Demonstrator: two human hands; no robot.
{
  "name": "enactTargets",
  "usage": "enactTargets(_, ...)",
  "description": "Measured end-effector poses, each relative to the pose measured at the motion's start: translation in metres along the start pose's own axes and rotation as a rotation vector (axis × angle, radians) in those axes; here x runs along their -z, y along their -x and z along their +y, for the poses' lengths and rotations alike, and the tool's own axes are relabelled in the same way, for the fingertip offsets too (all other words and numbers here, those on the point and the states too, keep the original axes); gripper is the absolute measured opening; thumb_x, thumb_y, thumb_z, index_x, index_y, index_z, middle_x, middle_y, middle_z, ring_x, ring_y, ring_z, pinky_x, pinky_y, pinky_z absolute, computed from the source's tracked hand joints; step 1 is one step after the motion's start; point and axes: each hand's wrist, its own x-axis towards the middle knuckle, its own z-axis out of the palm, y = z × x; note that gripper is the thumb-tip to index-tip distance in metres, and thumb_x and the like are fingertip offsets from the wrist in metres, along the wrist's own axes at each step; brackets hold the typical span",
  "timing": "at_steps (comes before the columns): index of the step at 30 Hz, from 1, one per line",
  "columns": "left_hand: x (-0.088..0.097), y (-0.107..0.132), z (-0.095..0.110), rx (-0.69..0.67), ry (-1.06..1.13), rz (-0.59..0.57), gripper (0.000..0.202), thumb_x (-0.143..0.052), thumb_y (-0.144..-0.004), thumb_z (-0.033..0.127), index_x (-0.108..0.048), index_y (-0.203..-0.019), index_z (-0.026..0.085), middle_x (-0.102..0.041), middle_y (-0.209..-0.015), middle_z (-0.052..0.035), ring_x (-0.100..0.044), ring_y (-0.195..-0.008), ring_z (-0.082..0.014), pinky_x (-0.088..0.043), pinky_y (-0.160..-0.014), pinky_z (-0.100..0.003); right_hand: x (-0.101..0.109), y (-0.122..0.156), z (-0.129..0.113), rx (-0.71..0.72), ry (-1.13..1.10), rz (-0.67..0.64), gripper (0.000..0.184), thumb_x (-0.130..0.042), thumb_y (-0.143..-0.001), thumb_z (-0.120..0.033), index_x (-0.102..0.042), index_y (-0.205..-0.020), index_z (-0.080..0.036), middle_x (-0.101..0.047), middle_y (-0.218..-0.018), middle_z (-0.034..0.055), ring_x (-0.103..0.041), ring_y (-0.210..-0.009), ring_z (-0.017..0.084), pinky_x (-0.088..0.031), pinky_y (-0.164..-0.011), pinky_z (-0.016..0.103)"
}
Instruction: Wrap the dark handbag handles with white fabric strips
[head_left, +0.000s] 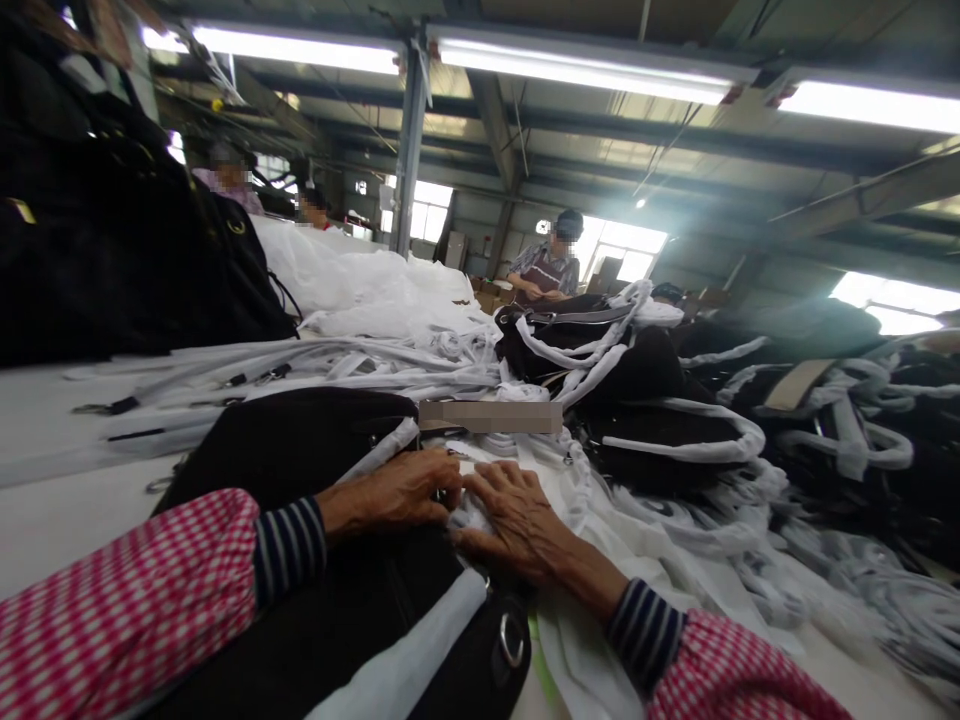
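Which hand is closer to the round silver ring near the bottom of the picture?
The right. The right hand is above the silver ring in the picture, not touching it. The left hand is farther away, up and to the left of the ring.

Three strip lights (585,72) glare white overhead and the far windows (637,245) are blown out, with a bluish-green haze washing the right side. The roof (600,150) between is dim. At left, the tall black bag (97,250) sinks into shadow; the near black bag (337,590) shows little detail. Wide-angle distortion stretches the checked sleeves (135,580) toward the edges, white straps (900,590) at right blur, and pixelation masks parts of the far people (538,275).
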Motion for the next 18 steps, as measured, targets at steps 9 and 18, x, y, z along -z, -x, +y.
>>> enactTargets(9,0.010,0.000,0.020,-0.055,-0.233,-0.006,0.006,-0.063,-0.100,0.017,-0.067,-0.096,0.020,-0.058,-0.093,-0.0004,-0.055,-0.090,-0.0195,-0.038,-0.081,-0.031,-0.010,-0.003,-0.002,0.027,-0.011,0.048,0.038,-0.064,-0.098,-0.049,-0.060,-0.129,-0.028,-0.060,-0.111,0.0037,-0.052,-0.108,0.025,-0.036,-0.097,0.044)
enactTargets(18,0.013,0.006,0.006,-0.028,-0.320,-0.041,0.008,-0.065,-0.100,0.016,-0.066,-0.093,0.021,-0.062,-0.094,0.0003,-0.058,-0.090,-0.0185,-0.040,-0.081,-0.029,-0.005,-0.001,-0.002,0.010,-0.020,0.029,0.023,-0.069,-0.095,-0.045,-0.064,-0.104,-0.025,-0.059,-0.107,0.0024,-0.052,-0.104,0.023,-0.035,-0.094,0.041)
